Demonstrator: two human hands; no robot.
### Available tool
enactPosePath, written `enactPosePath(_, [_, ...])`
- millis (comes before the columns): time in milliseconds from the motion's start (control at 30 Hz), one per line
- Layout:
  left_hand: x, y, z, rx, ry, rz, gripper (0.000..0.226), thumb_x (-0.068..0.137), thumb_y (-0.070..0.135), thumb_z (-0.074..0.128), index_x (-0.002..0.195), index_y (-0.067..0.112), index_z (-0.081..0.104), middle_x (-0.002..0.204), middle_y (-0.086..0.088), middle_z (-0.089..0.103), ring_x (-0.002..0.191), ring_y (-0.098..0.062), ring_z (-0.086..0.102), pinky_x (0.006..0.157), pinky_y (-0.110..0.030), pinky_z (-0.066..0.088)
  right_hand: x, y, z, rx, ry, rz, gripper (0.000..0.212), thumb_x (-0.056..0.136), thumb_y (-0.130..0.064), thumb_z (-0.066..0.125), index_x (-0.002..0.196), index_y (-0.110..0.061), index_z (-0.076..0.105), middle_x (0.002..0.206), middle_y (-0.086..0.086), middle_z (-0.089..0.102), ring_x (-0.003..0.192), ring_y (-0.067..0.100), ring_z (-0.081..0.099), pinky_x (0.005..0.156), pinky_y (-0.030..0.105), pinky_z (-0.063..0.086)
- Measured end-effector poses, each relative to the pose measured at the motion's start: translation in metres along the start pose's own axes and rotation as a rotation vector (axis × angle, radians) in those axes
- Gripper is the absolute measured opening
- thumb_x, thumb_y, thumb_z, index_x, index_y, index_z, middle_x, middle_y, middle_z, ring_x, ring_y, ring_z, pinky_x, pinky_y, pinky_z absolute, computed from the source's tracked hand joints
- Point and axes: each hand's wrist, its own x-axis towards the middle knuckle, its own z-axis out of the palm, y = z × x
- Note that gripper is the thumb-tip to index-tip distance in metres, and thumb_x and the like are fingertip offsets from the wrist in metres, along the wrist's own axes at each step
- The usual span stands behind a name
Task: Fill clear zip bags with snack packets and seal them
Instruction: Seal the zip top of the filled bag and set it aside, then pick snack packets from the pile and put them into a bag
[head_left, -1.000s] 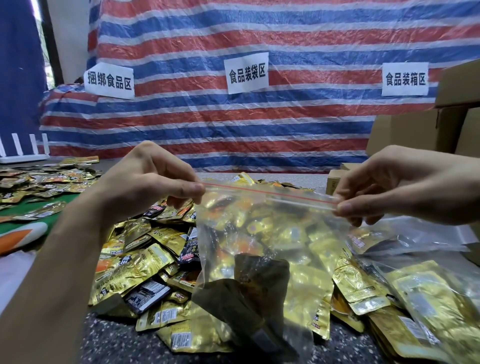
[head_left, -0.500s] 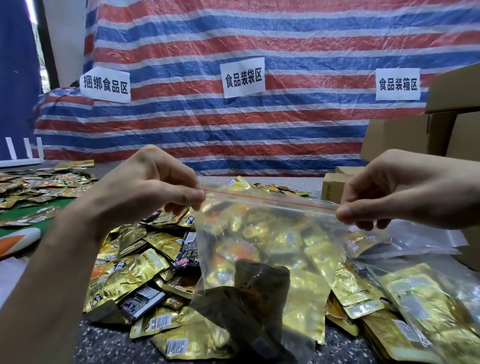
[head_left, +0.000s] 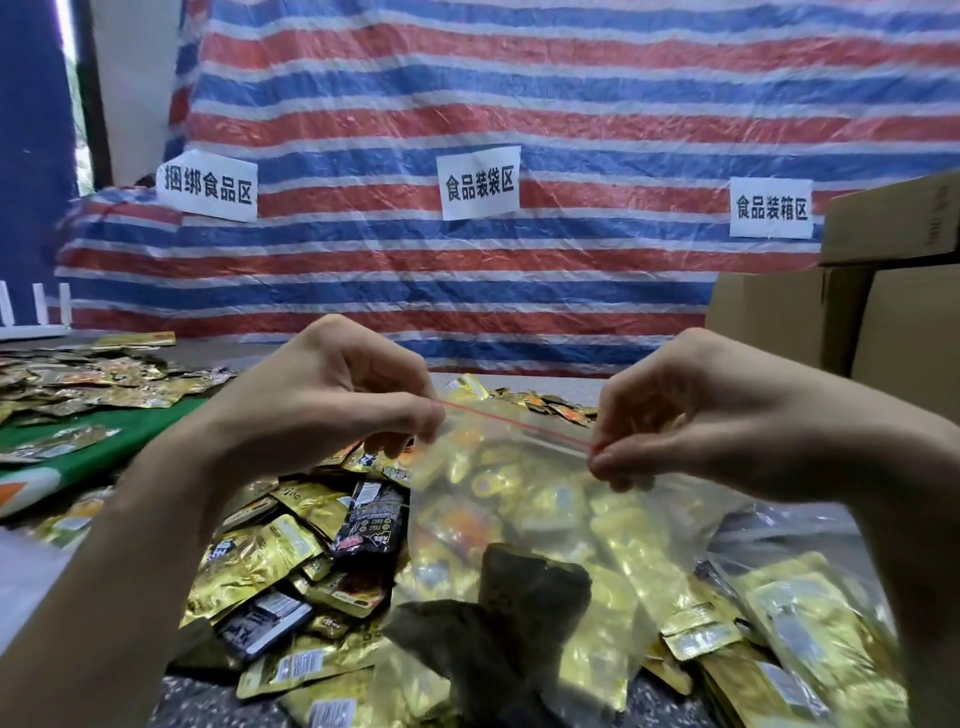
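Striped tarp (head_left: 571, 104) behind, three paper signs (head_left: 479, 182); my left hand (head_left: 322, 405) and right hand (head_left: 691, 431) are closer now, fingers (head_left: 415, 415) pinching one zip bag (head_left: 545, 519).

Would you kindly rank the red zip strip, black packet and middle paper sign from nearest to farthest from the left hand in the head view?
1. Red zip strip: pinched by the left hand.
2. Black packet: on the pile below.
3. Middle paper sign: on the back tarp.
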Motion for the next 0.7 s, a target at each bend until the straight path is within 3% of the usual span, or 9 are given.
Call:
enactPosePath(67, [0.001,0.001,0.001,0.004,0.021,0.016,0.021,0.076,0.036,0.072,0.07,0.016,0.075,0.062,-0.002,0.066,0.054,-0.005,0.057,0.05,-0.013,0.042,-0.001,-0.001,0.002,-0.017,0.051,-0.014,0.007,0.083,-0.029,0.073,0.08,-0.024,0.076,0.079,-0.006,0.075,0.074,0.01,0.07,0.076,0.034,0.059])
enactPosePath(167, [0.002,0.003,0.001,0.003,0.1,0.043,0.021,0.076,0.037,0.072,0.072,0.017,0.075,0.062,-0.007,0.066,0.052,-0.008,0.056,0.048,-0.014,0.041,-0.003,0.0,0.006,0.026,0.106,-0.025,0.02,0.082,-0.04,0.073,0.098,-0.028,0.074,0.094,-0.017,0.074,0.086,0.001,0.069,0.078,0.02,0.056])
enactPosePath(267, [0.004,0.011,0.011,-0.049,0.059,0.059,0.015,0.08,0.03,0.078,0.076,0.016,0.076,0.064,-0.006,0.066,0.053,-0.006,0.056,0.048,-0.013,0.041,-0.003,0.0,0.018,0.121,-0.173,0.161,0.058,0.075,-0.057,0.078,0.126,-0.042,0.056,0.118,-0.023,0.065,0.103,-0.003,0.065,0.091,0.024,0.056])
enactPosePath(300, [0.007,0.013,0.016,-0.056,0.044,0.067,0.016,0.082,0.03,0.077,0.078,0.015,0.075,0.066,-0.008,0.066,0.054,-0.007,0.056,0.048,-0.014,0.041,-0.002,0.0,0.025,0.122,-0.258,0.182,0.058,0.078,-0.051,0.079,0.13,-0.041,0.054,0.122,-0.021,0.065,0.107,-0.001,0.064,0.096,0.027,0.054])
enactPosePath(367, [0.012,0.017,0.028,-0.075,0.044,0.084,0.02,0.085,0.03,0.073,0.078,0.011,0.075,0.067,-0.012,0.065,0.054,-0.01,0.055,0.048,-0.017,0.042,0.002,0.004,0.039,0.064,-0.314,0.188,0.037,0.09,-0.036,0.072,0.125,-0.034,0.061,0.115,-0.013,0.07,0.104,0.007,0.067,0.091,0.031,0.056])
enactPosePath(467, [0.018,0.021,0.042,-0.042,0.121,0.089,0.021,0.087,0.03,0.068,0.081,0.011,0.074,0.069,-0.01,0.067,0.055,-0.019,0.058,0.049,-0.031,0.045,0.002,0.01,0.042,0.146,-0.216,0.29,0.017,0.098,-0.026,0.061,0.112,-0.022,0.07,0.102,0.002,0.074,0.085,0.02,0.075,0.064,0.032,0.062])
enactPosePath(533, [0.022,0.02,0.048,0.029,0.167,0.058,0.017,0.087,0.033,0.067,0.091,0.017,0.073,0.076,0.0,0.069,0.061,-0.014,0.062,0.056,-0.037,0.052,-0.001,0.017,0.032,0.178,-0.11,0.33,0.016,0.098,-0.025,0.06,0.106,-0.019,0.073,0.092,0.003,0.074,0.074,0.016,0.074,0.055,0.026,0.059])
enactPosePath(633, [0.025,0.017,0.056,0.158,0.135,-0.028,0.03,0.084,0.044,0.062,0.111,0.03,0.064,0.093,0.017,0.067,0.08,-0.006,0.065,0.068,-0.026,0.055,-0.006,0.034,0.017,0.203,0.068,0.404,0.015,0.097,-0.022,0.061,0.099,-0.019,0.076,0.083,0.004,0.072,0.058,0.016,0.065,0.048,0.023,0.054])
enactPosePath(700, [0.025,0.015,0.062,0.206,0.095,-0.049,0.028,0.086,0.045,0.062,0.112,0.035,0.061,0.094,0.022,0.065,0.083,0.001,0.063,0.068,-0.019,0.053,-0.007,0.046,0.008,0.213,0.223,0.469,0.018,0.098,-0.019,0.059,0.096,-0.02,0.077,0.085,0.009,0.072,0.054,0.019,0.06,0.044,0.025,0.051])
